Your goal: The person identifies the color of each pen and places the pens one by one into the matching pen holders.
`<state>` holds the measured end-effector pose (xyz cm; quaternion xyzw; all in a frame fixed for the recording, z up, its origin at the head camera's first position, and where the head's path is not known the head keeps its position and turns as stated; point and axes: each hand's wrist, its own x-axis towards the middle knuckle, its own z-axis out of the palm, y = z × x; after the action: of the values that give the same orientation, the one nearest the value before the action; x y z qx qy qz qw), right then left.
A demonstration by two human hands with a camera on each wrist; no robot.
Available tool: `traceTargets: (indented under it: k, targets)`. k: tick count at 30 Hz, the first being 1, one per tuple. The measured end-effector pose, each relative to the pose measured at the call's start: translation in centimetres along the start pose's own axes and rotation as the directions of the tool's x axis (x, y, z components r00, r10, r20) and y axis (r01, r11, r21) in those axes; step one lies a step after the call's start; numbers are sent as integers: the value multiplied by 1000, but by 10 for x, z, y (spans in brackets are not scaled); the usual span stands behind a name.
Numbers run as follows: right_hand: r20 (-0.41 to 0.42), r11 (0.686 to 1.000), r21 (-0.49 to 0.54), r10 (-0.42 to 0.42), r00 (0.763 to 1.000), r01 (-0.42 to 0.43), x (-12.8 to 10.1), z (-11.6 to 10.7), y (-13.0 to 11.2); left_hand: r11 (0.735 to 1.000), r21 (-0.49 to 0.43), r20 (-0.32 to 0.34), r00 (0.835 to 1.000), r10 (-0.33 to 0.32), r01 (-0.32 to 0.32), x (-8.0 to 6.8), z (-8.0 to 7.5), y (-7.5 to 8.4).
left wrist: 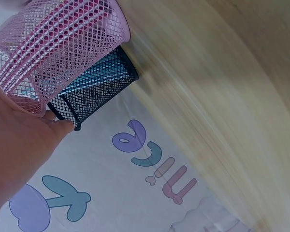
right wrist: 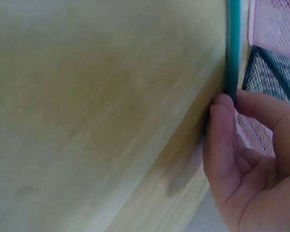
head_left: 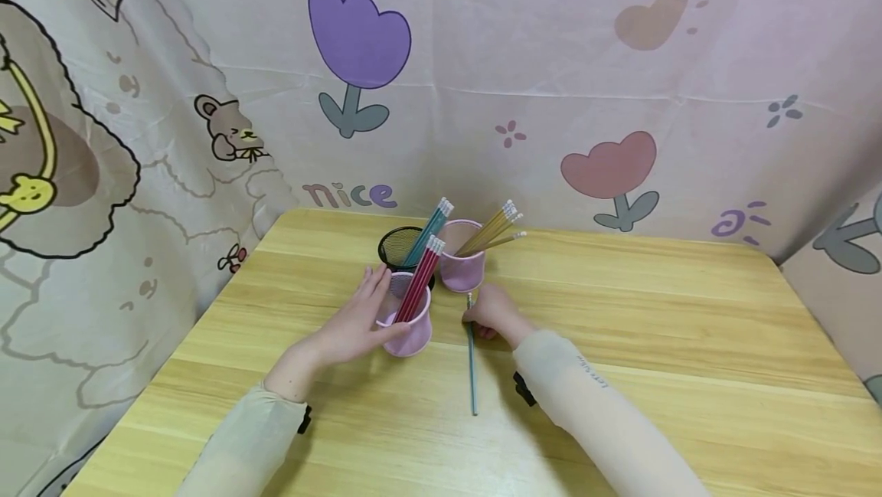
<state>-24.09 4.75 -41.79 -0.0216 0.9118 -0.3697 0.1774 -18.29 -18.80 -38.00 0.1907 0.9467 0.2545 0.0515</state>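
A pink mesh pencil cup (head_left: 412,340) with several red pencils (head_left: 418,282) stands on the table. My left hand (head_left: 347,325) holds it from the left, thumb across the front and fingers spread behind the rim; in the left wrist view those fingers reach up to the black cup (left wrist: 99,87). Between thumb and fingers, my right hand (head_left: 498,312) pinches a single teal pencil (head_left: 472,374) close to its eraser end. That pencil points toward me, right of the red pencils' cup. In the right wrist view the thumb and fingertips (right wrist: 223,104) meet at the pencil.
Behind the held cup stands the black mesh cup with several teal pencils (head_left: 427,235). Beside it, a second pink cup (head_left: 463,276) carries several yellow pencils (head_left: 489,233), one leaning far right. A printed cloth (head_left: 482,37) hangs along the table's back edge.
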Motion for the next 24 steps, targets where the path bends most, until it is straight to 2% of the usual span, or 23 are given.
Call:
traceTargets:
  k: [8, 17, 20, 24]
  targets:
    - [66, 985, 157, 67, 996, -76, 3, -6, 9, 1000, 7, -1, 1000, 0, 0, 0, -1, 2]
    - [144, 959, 272, 38, 989, -77, -9, -18, 21, 1000, -2, 2, 1000, 1, 0, 0, 1, 0]
    - [180, 932, 352, 18, 983, -82, -13, -26, 24, 1000, -2, 2, 1000, 1, -1, 1, 0, 1]
    - [222, 876, 472, -6, 975, -102, -18, -38, 27, 1000, 2, 2, 1000, 4, -4, 1, -1, 1]
